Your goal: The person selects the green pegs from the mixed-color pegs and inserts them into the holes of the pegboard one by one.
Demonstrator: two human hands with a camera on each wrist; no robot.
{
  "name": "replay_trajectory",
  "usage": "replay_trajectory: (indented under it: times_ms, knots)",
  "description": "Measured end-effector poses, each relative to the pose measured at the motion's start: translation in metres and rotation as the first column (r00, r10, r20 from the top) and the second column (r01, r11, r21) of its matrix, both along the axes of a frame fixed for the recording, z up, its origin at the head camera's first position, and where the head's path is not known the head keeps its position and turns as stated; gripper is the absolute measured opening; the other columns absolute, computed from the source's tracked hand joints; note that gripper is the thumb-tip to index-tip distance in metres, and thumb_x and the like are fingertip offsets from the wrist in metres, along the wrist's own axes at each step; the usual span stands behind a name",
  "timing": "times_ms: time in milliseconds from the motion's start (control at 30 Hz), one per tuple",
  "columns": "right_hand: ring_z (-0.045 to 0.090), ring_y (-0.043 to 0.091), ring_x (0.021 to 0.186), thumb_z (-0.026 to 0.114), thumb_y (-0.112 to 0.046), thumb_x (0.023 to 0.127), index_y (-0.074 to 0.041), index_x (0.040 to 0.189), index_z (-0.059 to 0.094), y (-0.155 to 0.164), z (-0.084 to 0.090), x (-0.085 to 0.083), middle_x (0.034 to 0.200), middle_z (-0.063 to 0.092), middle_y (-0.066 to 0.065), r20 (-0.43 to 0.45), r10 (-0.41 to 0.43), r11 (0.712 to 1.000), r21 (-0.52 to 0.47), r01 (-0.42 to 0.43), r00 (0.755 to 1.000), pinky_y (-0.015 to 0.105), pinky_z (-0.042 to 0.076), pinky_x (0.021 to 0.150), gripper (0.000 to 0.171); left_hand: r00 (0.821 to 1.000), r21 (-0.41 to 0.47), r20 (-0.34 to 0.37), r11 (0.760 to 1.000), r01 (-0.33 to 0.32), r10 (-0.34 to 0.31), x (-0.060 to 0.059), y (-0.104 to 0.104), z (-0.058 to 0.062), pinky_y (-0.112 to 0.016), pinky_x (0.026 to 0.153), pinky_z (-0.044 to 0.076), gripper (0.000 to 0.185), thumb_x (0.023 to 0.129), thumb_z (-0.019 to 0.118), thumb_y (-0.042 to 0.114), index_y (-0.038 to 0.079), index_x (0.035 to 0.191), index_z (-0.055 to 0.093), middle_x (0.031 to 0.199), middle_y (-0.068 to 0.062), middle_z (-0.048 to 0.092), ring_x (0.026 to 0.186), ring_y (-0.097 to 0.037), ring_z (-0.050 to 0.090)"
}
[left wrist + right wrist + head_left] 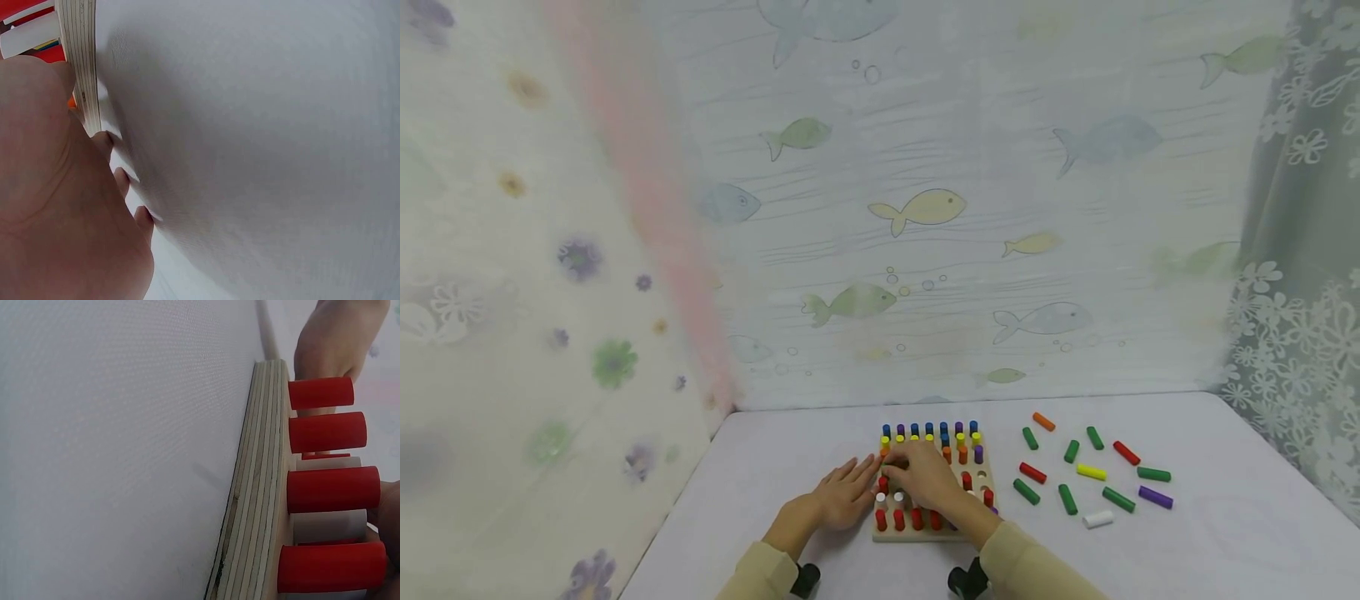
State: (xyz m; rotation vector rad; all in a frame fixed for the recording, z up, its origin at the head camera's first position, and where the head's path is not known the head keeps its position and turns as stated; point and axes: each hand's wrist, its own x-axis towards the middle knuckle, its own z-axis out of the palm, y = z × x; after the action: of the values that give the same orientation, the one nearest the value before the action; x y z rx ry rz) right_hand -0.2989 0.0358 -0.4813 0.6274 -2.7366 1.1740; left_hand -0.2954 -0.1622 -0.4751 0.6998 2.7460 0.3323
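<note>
A wooden pegboard full of upright coloured pegs lies on the white table. My right hand reaches over its middle, thumb and forefinger pinching a green peg at the left side, mostly hidden by the fingers. Flat on the table, my left hand has its fingers stretched out against the board's left edge. Red pegs line the near row, with white pegs behind them. Blue, purple, yellow and orange pegs fill the far rows. The left wrist view shows the layered board side beside the hand.
Right of the board, loose pegs lie scattered: several green ones, two red, one yellow, one purple, one orange and one white. A fish-patterned curtain hangs behind the table.
</note>
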Motion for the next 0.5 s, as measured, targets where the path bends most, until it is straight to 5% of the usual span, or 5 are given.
replay_trajectory:
  times_ms: [167, 500]
  knots:
    - [0.060, 0.007, 0.083, 0.071, -0.020, 0.098, -0.011, 0.108, 0.078, 0.001, 0.002, 0.000, 0.093, 0.074, -0.008, 0.012, 0.015, 1.000, -0.003, -0.015, 1.000, 0.034, 0.059, 0.086, 0.015, 1.000, 0.010, -0.007, 1.000, 0.021, -0.021, -0.004, -0.003, -0.006, -0.063, 0.121, 0.020, 0.061, 0.111, 0.033, 0.043, 0.015, 0.164, 0.023, 0.170, -0.006, 0.024, 0.155, -0.039, 0.020]
    - [0.061, 0.007, 0.083, 0.066, -0.020, 0.101, -0.007, 0.110, 0.077, 0.009, 0.012, 0.007, 0.093, 0.072, -0.008, 0.023, 0.067, 0.998, -0.020, -0.067, 0.997, 0.029, 0.056, 0.079, 0.019, 0.999, 0.038, -0.023, 0.999, 0.037, -0.036, -0.025, -0.013, -0.038, -0.065, 0.121, 0.019, 0.065, 0.110, 0.028, 0.054, 0.021, 0.165, 0.022, 0.171, -0.003, 0.022, 0.156, -0.037, 0.018]
